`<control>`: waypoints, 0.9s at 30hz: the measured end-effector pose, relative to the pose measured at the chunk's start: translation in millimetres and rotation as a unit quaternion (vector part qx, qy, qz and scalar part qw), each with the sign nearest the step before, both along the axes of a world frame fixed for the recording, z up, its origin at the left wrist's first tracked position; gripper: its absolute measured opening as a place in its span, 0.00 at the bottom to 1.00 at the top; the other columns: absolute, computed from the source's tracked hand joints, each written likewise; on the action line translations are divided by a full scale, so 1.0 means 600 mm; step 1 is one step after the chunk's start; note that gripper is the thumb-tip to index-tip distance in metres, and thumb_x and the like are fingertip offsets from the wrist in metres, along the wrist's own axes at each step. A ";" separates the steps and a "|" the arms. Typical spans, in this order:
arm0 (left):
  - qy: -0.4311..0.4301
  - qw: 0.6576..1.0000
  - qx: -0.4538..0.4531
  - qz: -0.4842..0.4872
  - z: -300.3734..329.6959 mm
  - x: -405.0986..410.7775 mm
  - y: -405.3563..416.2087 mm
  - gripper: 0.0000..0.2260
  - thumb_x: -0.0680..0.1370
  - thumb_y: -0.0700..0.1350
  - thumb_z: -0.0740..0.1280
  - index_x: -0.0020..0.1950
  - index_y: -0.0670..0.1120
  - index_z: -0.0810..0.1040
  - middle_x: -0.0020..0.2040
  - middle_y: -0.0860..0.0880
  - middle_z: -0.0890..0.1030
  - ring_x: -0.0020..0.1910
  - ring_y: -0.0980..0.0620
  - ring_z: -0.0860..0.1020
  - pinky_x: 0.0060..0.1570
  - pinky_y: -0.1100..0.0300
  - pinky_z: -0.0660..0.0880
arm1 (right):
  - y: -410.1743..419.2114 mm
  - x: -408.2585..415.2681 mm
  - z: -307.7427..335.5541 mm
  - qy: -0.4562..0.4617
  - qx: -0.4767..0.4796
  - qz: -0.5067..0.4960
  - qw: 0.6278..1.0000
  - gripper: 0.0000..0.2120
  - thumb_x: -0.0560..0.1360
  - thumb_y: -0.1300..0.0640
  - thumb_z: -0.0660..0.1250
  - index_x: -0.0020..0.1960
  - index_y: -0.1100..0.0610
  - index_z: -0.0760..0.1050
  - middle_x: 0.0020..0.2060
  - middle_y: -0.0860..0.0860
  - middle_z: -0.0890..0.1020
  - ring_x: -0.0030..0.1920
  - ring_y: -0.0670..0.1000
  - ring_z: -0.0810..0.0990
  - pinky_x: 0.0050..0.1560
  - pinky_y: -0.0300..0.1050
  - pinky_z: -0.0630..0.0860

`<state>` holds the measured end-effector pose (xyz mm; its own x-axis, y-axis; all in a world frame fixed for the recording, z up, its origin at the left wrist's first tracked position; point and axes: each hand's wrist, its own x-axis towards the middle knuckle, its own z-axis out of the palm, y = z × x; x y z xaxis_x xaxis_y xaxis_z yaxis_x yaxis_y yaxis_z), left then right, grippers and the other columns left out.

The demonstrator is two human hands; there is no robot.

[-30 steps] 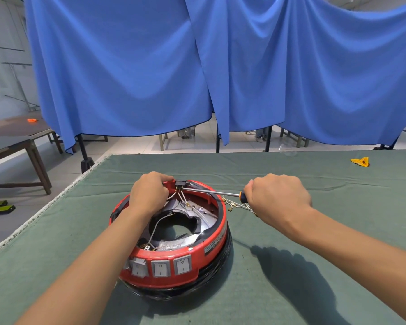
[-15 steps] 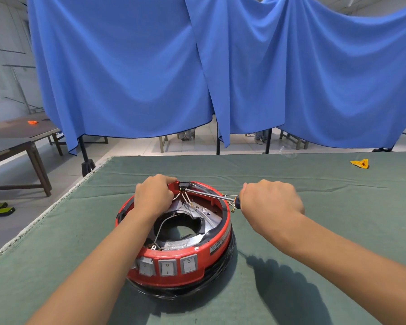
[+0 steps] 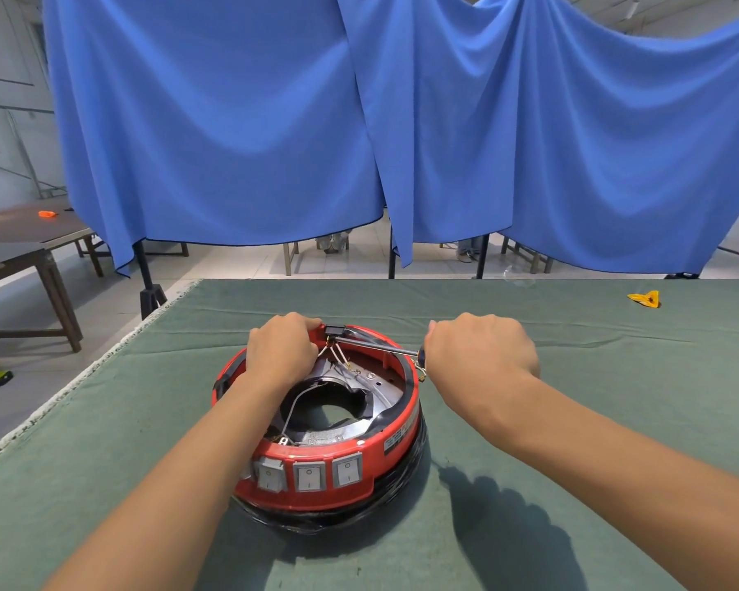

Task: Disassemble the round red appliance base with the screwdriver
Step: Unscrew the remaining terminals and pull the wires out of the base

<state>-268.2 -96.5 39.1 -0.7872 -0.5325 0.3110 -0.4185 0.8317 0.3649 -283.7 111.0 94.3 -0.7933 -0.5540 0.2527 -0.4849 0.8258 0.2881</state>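
The round red appliance base (image 3: 316, 424) sat on the green cloth-covered table (image 3: 572, 420), nearer the person than the table's far edge, with its open top up and three grey rocker switches (image 3: 309, 477) on the side facing the person. Inside it I could see a silver metal plate (image 3: 372, 388) with a dark hole in the middle and a few thin wires (image 3: 338, 354) running up toward the far rim.

The left hand (image 3: 280, 351) was curled over the base's far-left rim, fingers wrapped down around the edge, gripping it. The right hand (image 3: 483, 356) was just right of the base, fingers closed in a fist round the handle of the screwdriver (image 3: 376, 344). The metal shaft lay nearly level across the far rim, its tip at a small black part (image 3: 334, 331) beside the left hand's fingers.

Well to the right of the base, near the table's far edge, lay a small yellow object (image 3: 645, 299). Blue curtains (image 3: 402, 121) hung behind the table.
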 end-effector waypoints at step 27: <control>0.036 0.999 0.024 0.002 -0.010 -0.004 -0.020 0.22 0.71 0.38 0.63 0.60 0.57 0.79 0.52 0.48 0.83 0.50 0.44 0.79 0.45 0.56 0.73 | 0.030 -0.057 -0.003 0.079 0.087 0.055 0.992 0.09 0.73 0.63 0.61 0.41 0.51 0.76 0.27 0.50 0.67 0.25 0.54 0.67 0.26 0.37 0.57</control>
